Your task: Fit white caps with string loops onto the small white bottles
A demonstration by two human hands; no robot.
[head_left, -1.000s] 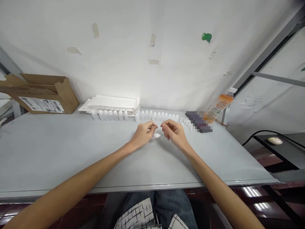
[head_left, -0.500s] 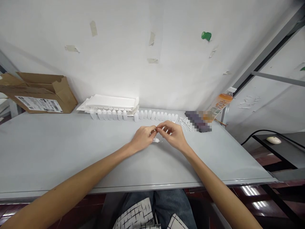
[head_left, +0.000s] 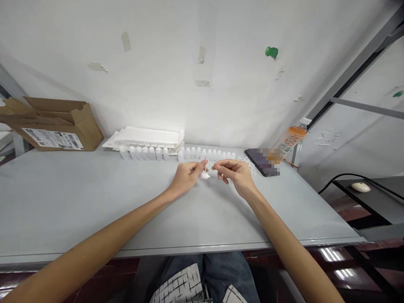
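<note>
My left hand [head_left: 185, 176] is closed around a small white needle-tip dropper bottle [head_left: 205, 175]. The bottle lies on its side in the grip, its thin metal needle pointing right, and my fingers cover most of its body. Just to the right, my right hand [head_left: 236, 173] is apart from the bottle, thumb and index finger pinched together. Whatever sits in that pinch is too small to make out. Behind the hands stand several translucent bottles in a row: a left group [head_left: 152, 153] with tips and a right group [head_left: 203, 154].
Small white strap-like parts [head_left: 251, 166] lie beside a blurred dark phone [head_left: 261, 162]. An orange drink bottle [head_left: 292, 136] stands at the back right. White sheets [head_left: 147, 135] are stacked against the wall, with an open cardboard box [head_left: 63, 126] at the left of the grey table [head_left: 94, 202].
Both hands were touching at the fingertips; now a gap separates them. The right hand has drawn off to the right, and the needle-tip bottle has risen slightly in view.
</note>
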